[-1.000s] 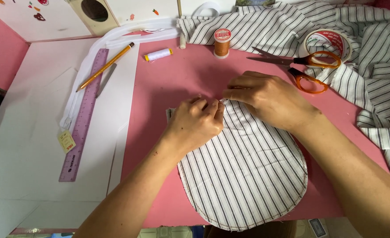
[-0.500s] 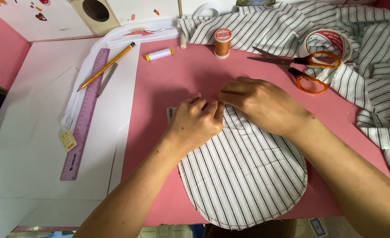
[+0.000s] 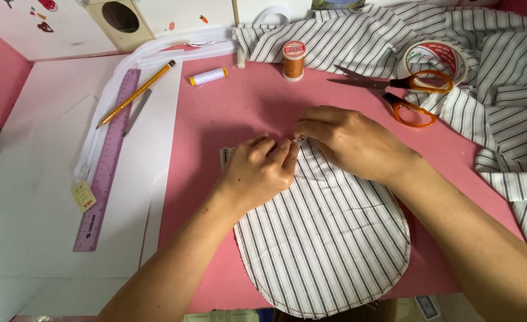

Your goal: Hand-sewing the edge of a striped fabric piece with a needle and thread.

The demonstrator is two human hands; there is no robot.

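Both hands sit at the top edge of the rounded, black-and-white striped fabric piece (image 3: pixel 329 238), which lies flat on the pink table (image 3: pixel 233 119), curved end toward the camera. Left hand (image 3: pixel 260 170) is curled, fingers pinched shut on the fabric's top edge. Right hand (image 3: pixel 350 143) rests palm-down on the same edge, fingertips drawn together against the left hand's; they meet at one spot on the hem. Can't tell whether anything small is held between the fingertips.

Around it:
- orange-handled scissors (image 3: pixel 403 95) lie blades shut, beyond the right hand, partly on the loose heap of striped cloth (image 3: pixel 501 107) at the far right
- roll of clear tape (image 3: pixel 436 59) sits on that cloth, just behind the scissors
- spool of orange-brown thread (image 3: pixel 294 59) stands upright at the far edge; small spool of white thread (image 3: pixel 208 76) lies on its side to its left
- large white paper sheet (image 3: pixel 49 197) covers the left side of the table; on it, a purple plastic ruler (image 3: pixel 107 161), a yellow pencil (image 3: pixel 137 93) tilted across the ruler's far end, and a white zipper (image 3: pixel 126 77) curving round them
- all of these are well apart from the hands
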